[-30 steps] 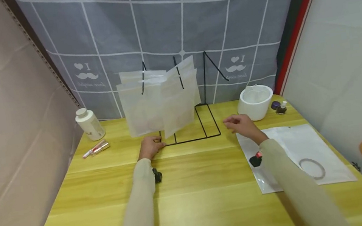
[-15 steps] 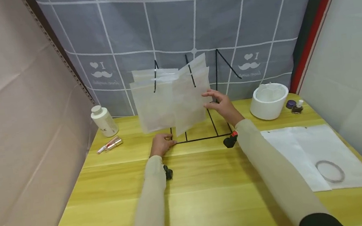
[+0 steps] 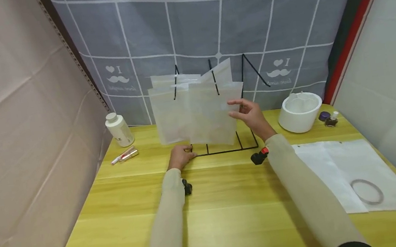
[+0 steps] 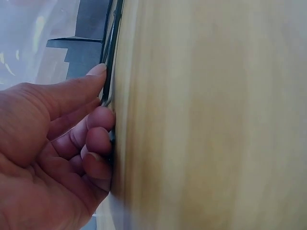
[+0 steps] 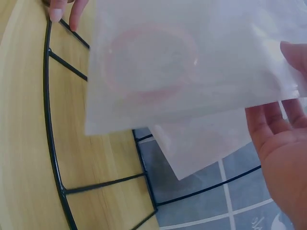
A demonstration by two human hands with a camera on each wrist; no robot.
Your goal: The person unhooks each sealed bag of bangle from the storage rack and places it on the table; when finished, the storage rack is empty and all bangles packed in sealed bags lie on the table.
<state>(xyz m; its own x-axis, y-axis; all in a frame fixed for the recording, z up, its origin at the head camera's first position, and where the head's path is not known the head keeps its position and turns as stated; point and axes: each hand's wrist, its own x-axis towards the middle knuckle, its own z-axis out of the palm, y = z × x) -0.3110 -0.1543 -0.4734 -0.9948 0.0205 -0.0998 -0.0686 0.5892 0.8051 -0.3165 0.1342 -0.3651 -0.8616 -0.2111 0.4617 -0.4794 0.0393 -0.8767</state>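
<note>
One black wire rack (image 3: 224,151) is standing on the table (image 3: 231,202), showing three hooks. Bags are hanging from two of them, the left and the middle; they are overlapping, so I cannot count the layers. The front bag (image 3: 209,113) is hanging upright from the rack's middle hook (image 3: 214,81), looking nearly as broad as tall, its side edges running close to vertical and its lower end leaning slightly left. One pink ring (image 5: 153,93) is showing through it.

The person's right hand (image 3: 253,118) is holding that bag's right edge, one digit lying before it and others passing behind, with thumb and index parted; how firmly, I cannot tell. The left hand (image 3: 181,157) is pinching the rack's front left corner, thumb against the bar and the other fingers curling.

Left of the rack, one white bottle (image 3: 120,130) and two slim tubes (image 3: 125,154) are sitting. Right of it are standing one white pot (image 3: 300,121), one purple lid (image 3: 324,116) and one small dark bottle (image 3: 332,120). Nearer the person, right of the rack, white packaging (image 3: 371,159) is lying under one thin hoop (image 3: 381,193).
</note>
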